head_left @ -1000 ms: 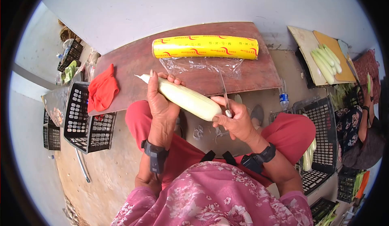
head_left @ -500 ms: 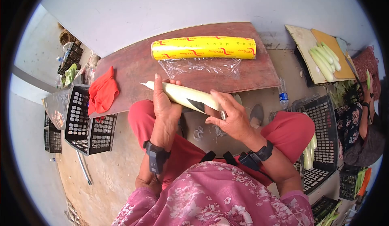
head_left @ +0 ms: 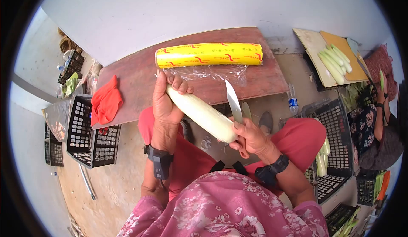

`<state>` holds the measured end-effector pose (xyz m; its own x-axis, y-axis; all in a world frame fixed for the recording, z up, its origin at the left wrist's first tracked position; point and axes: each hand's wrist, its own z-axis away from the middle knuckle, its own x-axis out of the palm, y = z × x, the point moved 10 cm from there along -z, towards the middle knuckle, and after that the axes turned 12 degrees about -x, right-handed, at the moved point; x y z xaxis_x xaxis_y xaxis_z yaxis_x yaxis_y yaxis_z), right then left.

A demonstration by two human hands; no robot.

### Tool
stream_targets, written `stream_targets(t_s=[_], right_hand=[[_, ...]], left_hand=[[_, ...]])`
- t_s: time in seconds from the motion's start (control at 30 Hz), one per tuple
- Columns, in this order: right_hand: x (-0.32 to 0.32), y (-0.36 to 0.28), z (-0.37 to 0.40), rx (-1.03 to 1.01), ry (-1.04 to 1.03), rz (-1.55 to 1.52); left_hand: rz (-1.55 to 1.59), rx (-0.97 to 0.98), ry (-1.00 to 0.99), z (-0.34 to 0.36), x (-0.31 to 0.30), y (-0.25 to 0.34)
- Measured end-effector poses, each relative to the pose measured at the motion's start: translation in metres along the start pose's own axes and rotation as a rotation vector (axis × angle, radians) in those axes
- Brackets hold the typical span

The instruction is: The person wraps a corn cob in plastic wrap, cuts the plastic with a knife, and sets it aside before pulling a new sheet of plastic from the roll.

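Observation:
A long, pale peeled stalk, looking like celtuce (head_left: 202, 113), slants across the middle of the head view above my knees. My left hand (head_left: 168, 96) is closed around its upper-left end. My right hand (head_left: 250, 137), at the stalk's lower-right end, grips a knife (head_left: 233, 101) whose blade points up, away from me and clear of the stalk. The knife's reddish handle loop shows below my fingers. Whether my right fingers also bear the stalk's end is hard to tell.
A yellow cling film roll (head_left: 208, 54) lies on the reddish board (head_left: 140, 84) with film trailing. Left are a red cloth (head_left: 106, 101) and black crates (head_left: 80, 126). Right are a water bottle (head_left: 293, 103), a crate with stalks (head_left: 335, 139), more stalks (head_left: 333, 62) and another person (head_left: 378, 130).
The knife blade has swung from lying against the stalk to pointing upward, off it. The stalk now tilts more steeply, its right end lower. My left fingers have curled over its upper end.

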<state>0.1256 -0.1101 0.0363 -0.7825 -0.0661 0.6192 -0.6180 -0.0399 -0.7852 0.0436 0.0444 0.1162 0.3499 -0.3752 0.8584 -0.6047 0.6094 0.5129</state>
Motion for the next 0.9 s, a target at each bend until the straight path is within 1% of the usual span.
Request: stream_targets(t_s=[0.03,0.13,0.23,0.27,0.37,0.4,0.5,0.53,0.57,0.6,0.63,0.67,0.7,0.77,0.8,0.9], right_hand=[[0.0,-0.001,0.0,-0.035,0.02,-0.013],[0.009,-0.02,0.005,-0.087,-0.004,0.131],[0.007,-0.031,0.004,-0.176,0.112,0.319],[0.003,-0.03,0.007,-0.183,0.149,0.334],[0.005,-0.039,0.016,-0.159,0.182,0.315],[0.001,-0.042,0.02,-0.207,0.219,0.254],[-0.017,-0.042,0.028,-0.33,0.326,0.095],[-0.028,-0.036,0.026,-0.359,0.368,0.059],[-0.034,-0.035,0.027,-0.394,0.419,0.024],[-0.035,-0.025,0.027,-0.316,0.446,-0.065],[-0.035,-0.026,0.025,-0.328,0.461,-0.037],[-0.034,-0.033,0.024,-0.365,0.474,-0.06],[-0.033,-0.039,0.02,-0.401,0.482,-0.082],[-0.042,-0.055,0.017,-0.648,0.54,-0.212],[-0.041,-0.067,0.019,-0.701,0.543,-0.234],[-0.055,-0.079,0.028,-0.772,0.65,-0.246]], left_hand=[[0.002,-0.008,-0.049,-0.001,0.005,0.0],[-0.049,0.029,0.14,-0.003,-0.01,-0.003],[-0.069,0.025,0.225,-0.003,-0.021,-0.012],[-0.06,0.02,0.242,-0.004,-0.025,-0.014],[-0.008,0.011,0.271,-0.004,-0.028,-0.02],[0.012,0.017,0.258,-0.006,-0.03,-0.02],[0.104,0.056,0.356,-0.006,-0.042,-0.015],[0.149,0.048,0.341,-0.008,-0.049,-0.014],[0.191,0.044,0.409,-0.008,-0.056,-0.015],[0.231,0.03,0.475,-0.009,-0.061,-0.021],[0.27,0.011,0.542,-0.008,-0.068,-0.027],[0.349,-0.07,0.267,-0.02,-0.074,-0.036],[0.378,-0.091,0.332,-0.021,-0.072,-0.05],[0.423,-0.132,0.468,-0.019,-0.063,-0.077],[0.416,-0.141,0.39,-0.02,-0.057,-0.085],[0.123,-0.121,0.325,-0.008,0.0,-0.11]])
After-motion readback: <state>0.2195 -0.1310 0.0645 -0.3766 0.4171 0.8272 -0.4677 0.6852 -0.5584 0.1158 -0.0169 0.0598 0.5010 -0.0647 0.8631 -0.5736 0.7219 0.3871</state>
